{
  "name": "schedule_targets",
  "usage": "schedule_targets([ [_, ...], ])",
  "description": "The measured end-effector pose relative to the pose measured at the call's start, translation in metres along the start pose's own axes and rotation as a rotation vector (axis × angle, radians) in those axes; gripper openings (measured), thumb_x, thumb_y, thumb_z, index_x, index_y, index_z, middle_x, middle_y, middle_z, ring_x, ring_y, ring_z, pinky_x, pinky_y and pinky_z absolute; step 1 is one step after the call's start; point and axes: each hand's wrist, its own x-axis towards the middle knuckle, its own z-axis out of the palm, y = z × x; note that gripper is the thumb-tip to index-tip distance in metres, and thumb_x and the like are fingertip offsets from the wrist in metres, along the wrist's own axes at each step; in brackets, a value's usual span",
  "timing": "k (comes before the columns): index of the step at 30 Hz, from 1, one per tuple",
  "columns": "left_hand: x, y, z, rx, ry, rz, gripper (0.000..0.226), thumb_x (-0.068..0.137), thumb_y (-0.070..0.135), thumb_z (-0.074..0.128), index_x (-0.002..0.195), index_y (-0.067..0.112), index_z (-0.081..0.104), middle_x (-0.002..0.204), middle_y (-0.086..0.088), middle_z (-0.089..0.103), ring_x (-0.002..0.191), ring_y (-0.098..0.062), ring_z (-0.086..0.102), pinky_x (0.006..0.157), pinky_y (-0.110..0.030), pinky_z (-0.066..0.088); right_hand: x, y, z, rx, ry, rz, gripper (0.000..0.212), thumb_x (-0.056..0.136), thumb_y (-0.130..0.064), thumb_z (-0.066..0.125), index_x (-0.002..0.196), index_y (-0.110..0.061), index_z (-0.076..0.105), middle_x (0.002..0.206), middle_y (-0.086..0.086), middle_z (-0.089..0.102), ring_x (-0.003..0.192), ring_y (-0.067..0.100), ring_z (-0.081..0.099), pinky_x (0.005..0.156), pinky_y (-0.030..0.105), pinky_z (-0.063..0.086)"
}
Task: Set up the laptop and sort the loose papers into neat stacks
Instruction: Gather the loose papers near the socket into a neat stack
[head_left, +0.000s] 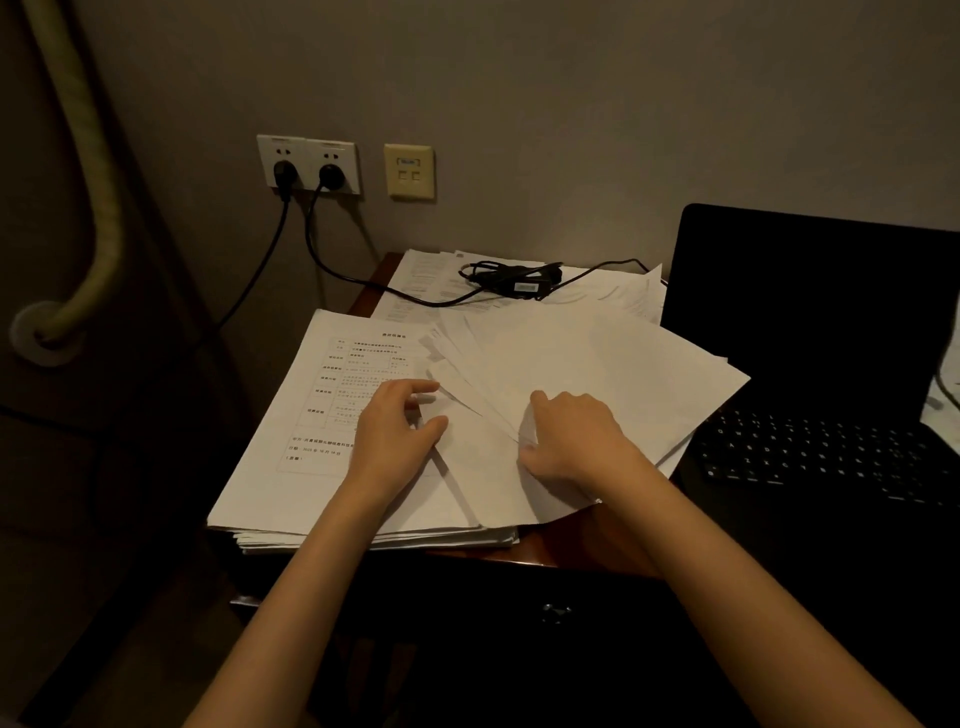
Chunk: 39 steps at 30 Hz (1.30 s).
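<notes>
A dark wooden desk (519, 558) stands against a grey wall (571, 104) in dim light. A stack of papers (291, 467) lies at its left front edge, printed form uppermost. Fanned blank sheets (597, 358) overlap the stack. The left hand (397, 423) rests on the stack, fingers loosely curled at a sheet edge. The right hand (569, 436) pinches the fanned sheets. An open laptop (810, 364) sits at right. A power adapter (514, 278) lies on rear papers, corded to wall sockets (307, 165).

Dim home-office desk (545, 551): wall sockets (307, 165), laptop (810, 374).
</notes>
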Motion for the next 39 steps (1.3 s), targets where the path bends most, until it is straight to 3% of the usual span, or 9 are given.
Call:
schedule_targets([
  [3, 0.001, 0.0, 0.0, -0.003, 0.005, 0.003, 0.033, 0.084, 0.014, 0.069, 0.113, 0.026, 0.059, 0.111, 0.012, 0.052, 0.085, 0.002, 0.051, 0.069, -0.007, 0.037, 0.0, 0.003, -0.004, 0.021, -0.007, 0.009, 0.035, 0.086, -0.037, 0.053, 0.109, -0.011, 0.046, 0.093, 0.006, 0.05, 0.085, 0.024, 0.05, 0.067, 0.03, 0.035],
  [9, 0.0, 0.0, 0.0, -0.016, 0.008, -0.001, 0.035, 0.084, 0.014, 0.069, 0.116, 0.024, 0.059, 0.112, 0.011, 0.053, 0.086, 0.0, 0.052, 0.07, -0.006, 0.037, 0.012, 0.0, 0.005, -0.092, -0.036, 0.049, 0.031, 0.086, -0.008, 0.056, 0.115, -0.009, 0.047, 0.109, 0.007, 0.058, 0.1, 0.025, 0.058, 0.063, 0.027, 0.036],
  [13, 0.001, -0.001, 0.0, -0.022, 0.011, -0.005, 0.035, 0.084, 0.013, 0.07, 0.115, 0.024, 0.058, 0.113, 0.009, 0.054, 0.084, 0.004, 0.051, 0.07, -0.006, 0.037, 0.018, 0.003, 0.012, -0.095, 0.043, 0.135, 0.02, 0.088, 0.001, 0.051, 0.099, -0.015, 0.046, 0.079, 0.001, 0.053, 0.068, 0.016, 0.051, 0.045, 0.024, 0.02],
  [17, 0.002, 0.001, 0.0, -0.077, 0.032, -0.039, 0.045, 0.082, 0.013, 0.072, 0.12, 0.027, 0.054, 0.117, 0.009, 0.05, 0.097, -0.005, 0.052, 0.07, -0.009, 0.038, 0.012, 0.015, 0.009, -0.104, 0.179, 0.155, 0.021, 0.089, 0.002, 0.046, 0.102, -0.012, 0.055, 0.098, 0.006, 0.063, 0.083, 0.024, 0.058, 0.06, 0.027, 0.032],
  [23, 0.008, 0.025, -0.012, -0.235, 0.079, -0.105, 0.081, 0.077, 0.028, 0.077, 0.144, 0.029, 0.031, 0.145, 0.007, 0.031, 0.13, -0.015, 0.036, 0.091, -0.025, 0.048, 0.0, 0.034, -0.022, 0.622, 0.695, 0.171, 0.019, 0.093, -0.016, 0.059, 0.106, -0.007, 0.07, 0.09, 0.007, 0.071, 0.078, 0.022, 0.063, 0.062, 0.025, 0.042],
  [27, 0.041, 0.059, -0.038, -0.419, -0.03, -0.138, 0.109, 0.062, 0.055, 0.07, 0.151, 0.022, 0.016, 0.155, -0.004, 0.025, 0.14, -0.021, 0.028, 0.107, -0.036, 0.029, -0.008, 0.04, -0.052, 1.263, 0.765, 0.017, 0.009, 0.086, -0.008, 0.065, 0.093, -0.006, 0.071, 0.088, 0.004, 0.069, 0.075, 0.004, 0.063, 0.065, 0.012, 0.049],
  [30, 0.063, 0.083, -0.062, -0.498, -0.082, -0.059, 0.107, 0.057, 0.064, 0.078, 0.142, 0.019, 0.032, 0.144, -0.012, 0.042, 0.131, -0.027, 0.043, 0.109, -0.04, 0.035, -0.005, 0.044, -0.061, 1.499, 0.822, 0.058, 0.011, 0.085, -0.001, 0.065, 0.086, -0.012, 0.067, 0.081, -0.005, 0.067, 0.069, 0.0, 0.065, 0.064, 0.018, 0.052],
  [35, 0.07, 0.105, -0.081, -0.594, 0.0, 0.132, 0.088, 0.036, 0.053, 0.089, 0.114, 0.03, 0.054, 0.102, 0.01, 0.066, 0.092, -0.004, 0.066, 0.073, -0.025, 0.058, -0.002, 0.047, -0.056, 1.626, 0.758, 0.1, 0.014, 0.086, -0.01, 0.065, 0.1, -0.012, 0.066, 0.093, 0.002, 0.071, 0.086, 0.017, 0.069, 0.076, 0.028, 0.058],
  [39, 0.066, 0.119, -0.077, -0.684, 0.144, 0.142, 0.045, 0.062, 0.02, 0.084, 0.098, 0.024, 0.058, 0.094, 0.005, 0.066, 0.09, -0.012, 0.065, 0.071, -0.03, 0.058, -0.001, 0.043, -0.061, 1.662, 0.782, 0.065, 0.016, 0.087, -0.011, 0.064, 0.103, -0.012, 0.066, 0.097, 0.001, 0.071, 0.088, 0.014, 0.069, 0.075, 0.022, 0.056],
])
